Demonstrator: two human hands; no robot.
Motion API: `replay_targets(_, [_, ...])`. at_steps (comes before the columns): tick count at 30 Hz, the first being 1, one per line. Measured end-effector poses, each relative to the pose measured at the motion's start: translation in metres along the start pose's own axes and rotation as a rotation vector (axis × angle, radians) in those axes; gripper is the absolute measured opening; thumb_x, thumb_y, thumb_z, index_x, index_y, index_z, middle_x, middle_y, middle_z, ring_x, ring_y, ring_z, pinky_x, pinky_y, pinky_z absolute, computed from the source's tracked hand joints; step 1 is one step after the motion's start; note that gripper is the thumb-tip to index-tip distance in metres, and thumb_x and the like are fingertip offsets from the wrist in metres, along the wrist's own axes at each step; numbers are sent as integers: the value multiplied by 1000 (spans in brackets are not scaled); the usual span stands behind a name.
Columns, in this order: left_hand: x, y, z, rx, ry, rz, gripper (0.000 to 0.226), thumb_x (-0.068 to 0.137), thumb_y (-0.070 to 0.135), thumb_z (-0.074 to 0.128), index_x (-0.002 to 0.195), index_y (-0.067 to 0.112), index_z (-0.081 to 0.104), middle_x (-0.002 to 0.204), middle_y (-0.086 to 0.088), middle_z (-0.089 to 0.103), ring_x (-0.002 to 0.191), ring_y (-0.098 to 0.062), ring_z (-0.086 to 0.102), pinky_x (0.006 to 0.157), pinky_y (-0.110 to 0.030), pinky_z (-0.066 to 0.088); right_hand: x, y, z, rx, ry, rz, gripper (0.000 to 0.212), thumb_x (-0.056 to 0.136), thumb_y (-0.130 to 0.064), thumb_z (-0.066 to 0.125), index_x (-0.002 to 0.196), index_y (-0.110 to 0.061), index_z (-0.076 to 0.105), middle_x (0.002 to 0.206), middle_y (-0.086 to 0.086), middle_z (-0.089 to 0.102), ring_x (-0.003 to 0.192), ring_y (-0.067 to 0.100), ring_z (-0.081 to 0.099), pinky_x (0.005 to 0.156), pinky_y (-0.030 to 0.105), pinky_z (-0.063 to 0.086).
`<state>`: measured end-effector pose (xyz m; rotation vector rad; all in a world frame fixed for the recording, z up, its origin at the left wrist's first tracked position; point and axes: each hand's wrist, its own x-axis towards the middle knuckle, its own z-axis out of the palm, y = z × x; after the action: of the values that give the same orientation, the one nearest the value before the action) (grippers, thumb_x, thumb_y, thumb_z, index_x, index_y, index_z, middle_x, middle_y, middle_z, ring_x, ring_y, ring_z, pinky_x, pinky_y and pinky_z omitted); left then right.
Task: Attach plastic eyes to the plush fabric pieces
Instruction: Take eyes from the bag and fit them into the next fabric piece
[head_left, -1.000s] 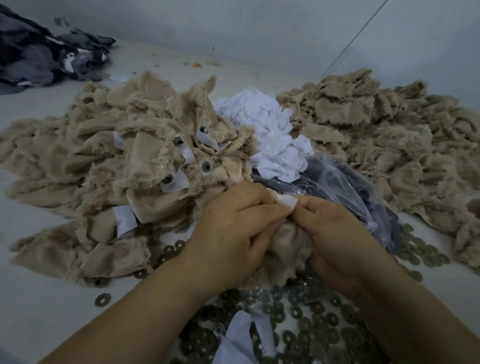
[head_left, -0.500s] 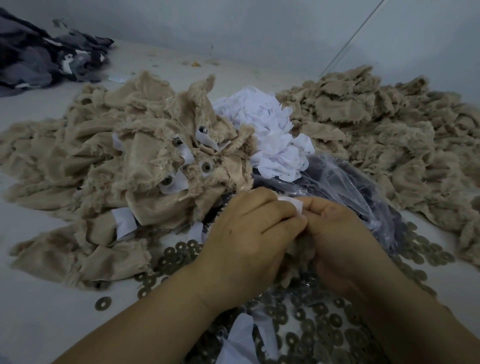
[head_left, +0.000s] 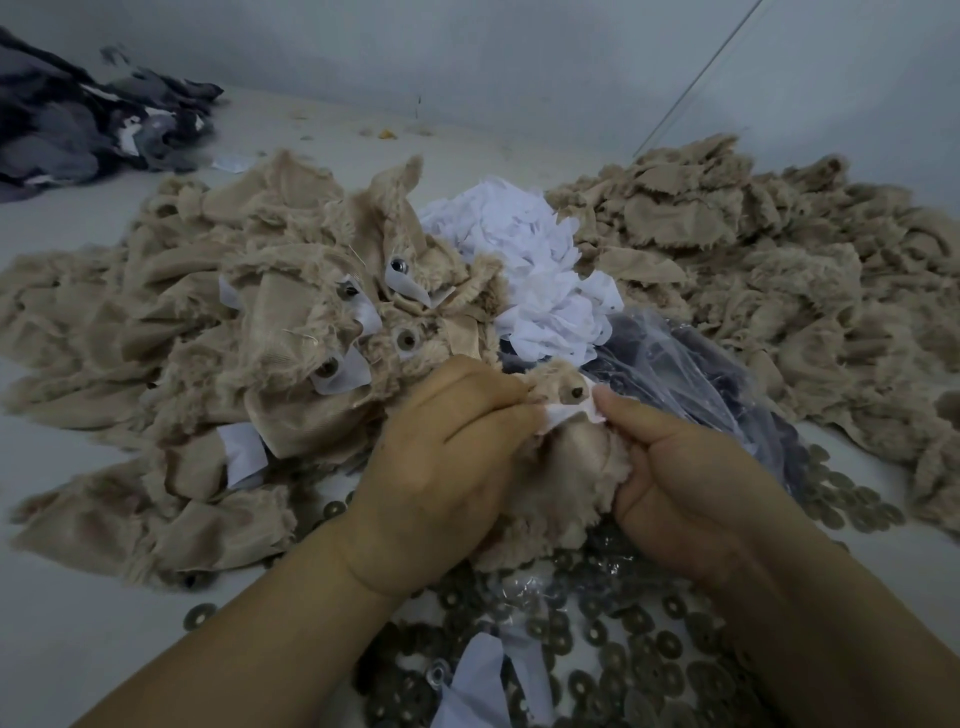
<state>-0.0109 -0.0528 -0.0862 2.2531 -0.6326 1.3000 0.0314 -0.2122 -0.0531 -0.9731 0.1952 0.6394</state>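
Note:
Both hands hold one tan plush fabric piece (head_left: 566, 483) in the middle of the view. My left hand (head_left: 441, 467) grips its left side with curled fingers, pinching a white backing patch (head_left: 563, 414). My right hand (head_left: 680, 478) pinches the same patch and the fabric's right edge. A dark plastic eye post (head_left: 575, 393) sticks up from the fabric between my thumbs. Metal washers (head_left: 649, 654) lie scattered below my hands. A clear bag of dark eyes (head_left: 685, 374) lies behind my right hand.
A heap of tan pieces with eyes and white patches attached (head_left: 291, 332) lies at left. Another tan fabric pile (head_left: 769, 249) fills the right. White patches (head_left: 530, 270) are heaped between them. Dark grey fabric (head_left: 78, 124) sits at far left by the wall.
My hands have drawn slightly apart and spread the fabric, and the eye post with the white patch around it has come into sight between my thumbs.

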Motion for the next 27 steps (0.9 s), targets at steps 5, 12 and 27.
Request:
replay_targets(5, [0, -1, -1, 42, 2, -2, 6, 84, -7, 71, 86, -6, 76, 76, -17, 65, 65, -28, 58, 60, -33, 46, -1, 2, -2, 28, -66, 64, 43, 105, -25, 37, 123, 5, 62, 116, 23, 71, 109, 33, 70, 97, 45, 51])
replay_targets(12, [-4, 0, 2, 38, -24, 77, 13, 92, 0, 66, 93, 0, 78, 65, -12, 61, 56, -25, 49, 47, -39, 40, -6, 4, -2, 11, -279, 59, 32, 89, -18, 57, 106, 3, 75, 113, 20, 73, 100, 24, 73, 79, 29, 60])
replay_targets(27, [2, 9, 3, -498, -73, -705, 14, 86, 15, 68, 73, 13, 67, 66, 4, 63, 58, -8, 58, 55, -25, 49, -1, 9, -5, -178, -88, -23, 60, 84, -35, 60, 126, 7, 60, 118, 30, 67, 110, 42, 67, 87, 49, 59])
